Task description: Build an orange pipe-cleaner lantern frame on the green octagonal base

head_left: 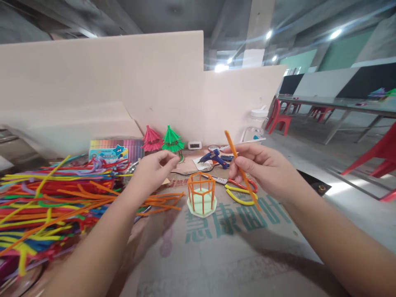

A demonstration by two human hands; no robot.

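My right hand [256, 165] pinches an orange pipe cleaner [230, 142] between thumb and fingers, its length slanting down to the right. My left hand [157, 169] hangs above the table with thumb and fingertips brought together; whatever they may hold is too small to make out. Between and below the hands stands a small orange pipe-cleaner frame [203, 198] with upright posts and a ring at the top. It rests on a pale green, many-sided base [202, 210]. Neither hand touches it. Pliers [241, 198] with red and yellow handles lie below my right hand.
Many coloured pipe cleaners [55, 206] are heaped at the left. Behind are a marker set [116, 150], a pink tree [151, 139], a green tree [172, 139], a small digital clock [194, 145], a blue glue gun [213, 156] and a clear jar [257, 123]. A pale board [154, 82] stands behind them.
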